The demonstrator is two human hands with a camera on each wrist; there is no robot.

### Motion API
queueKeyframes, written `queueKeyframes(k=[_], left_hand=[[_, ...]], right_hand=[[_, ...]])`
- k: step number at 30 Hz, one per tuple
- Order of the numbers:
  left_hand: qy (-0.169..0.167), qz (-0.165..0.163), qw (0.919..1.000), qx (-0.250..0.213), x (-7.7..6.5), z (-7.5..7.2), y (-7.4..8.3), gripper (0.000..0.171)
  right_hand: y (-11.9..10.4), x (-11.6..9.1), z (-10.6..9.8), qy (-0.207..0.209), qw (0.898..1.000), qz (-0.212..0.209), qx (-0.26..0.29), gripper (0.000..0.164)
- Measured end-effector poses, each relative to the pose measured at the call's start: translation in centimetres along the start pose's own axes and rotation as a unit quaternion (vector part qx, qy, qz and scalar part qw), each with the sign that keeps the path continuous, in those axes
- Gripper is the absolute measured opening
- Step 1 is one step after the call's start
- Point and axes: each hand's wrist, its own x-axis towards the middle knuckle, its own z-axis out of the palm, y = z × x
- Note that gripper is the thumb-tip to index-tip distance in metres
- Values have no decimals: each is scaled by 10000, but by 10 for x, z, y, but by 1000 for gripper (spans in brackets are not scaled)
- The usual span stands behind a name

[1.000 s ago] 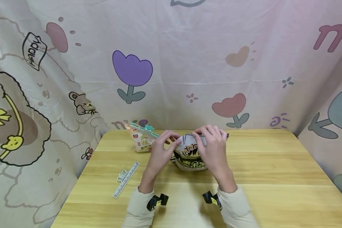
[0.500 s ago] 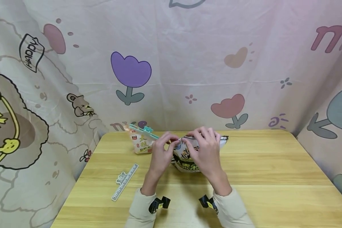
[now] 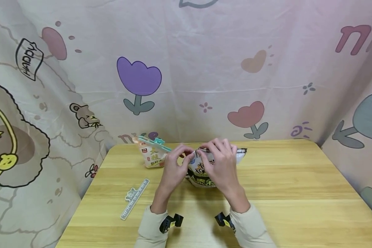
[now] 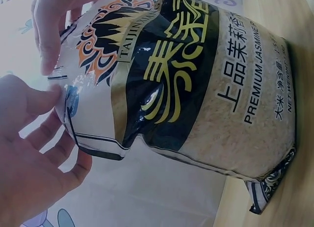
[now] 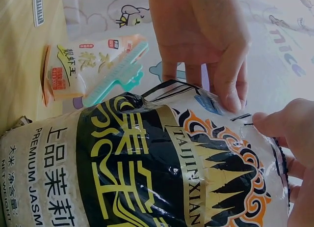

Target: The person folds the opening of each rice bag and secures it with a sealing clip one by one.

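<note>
A bag of jasmine rice [image 4: 216, 89] stands upright on the table, its top folded over. My left hand [image 3: 175, 165] pinches the bag's top edge at its left corner, thumb in front and fingers behind. With thumb and fingers, my right hand [image 3: 222, 164] grips the same edge close beside it. In the right wrist view the rice bag [image 5: 147, 163] shows rice through its clear lower part. The far sides of both hands' fingers are partly hidden behind the bag.
Behind my left hand stands a small orange-white snack packet [image 3: 149, 155] with a teal bag clip [image 3: 155, 143] across its top. A white piano-key-patterned clip [image 3: 134, 199] lies on the table [image 3: 297, 179] at the left. A printed cloth [image 3: 186, 69] hangs behind the table.
Over the last second my right hand has moved left along the bag's top, closer to my left hand. The bag's right top corner now sticks out past my right hand.
</note>
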Motion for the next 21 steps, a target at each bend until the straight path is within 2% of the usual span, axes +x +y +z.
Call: queueKeyframes(k=[7, 15, 21], left_hand=[[-78, 0, 10000, 1, 0, -1, 1, 6], [-139, -73, 9998, -89, 0, 0, 0, 7], [-474, 5, 9989, -24, 1, -9, -8, 4]], right_hand=[[-3, -1, 0, -138, 9998, -49, -164, 9], [-4, -1, 1, -17, 9999, -47, -94, 7], [-3, 0, 3, 65, 10000, -67, 20, 7]])
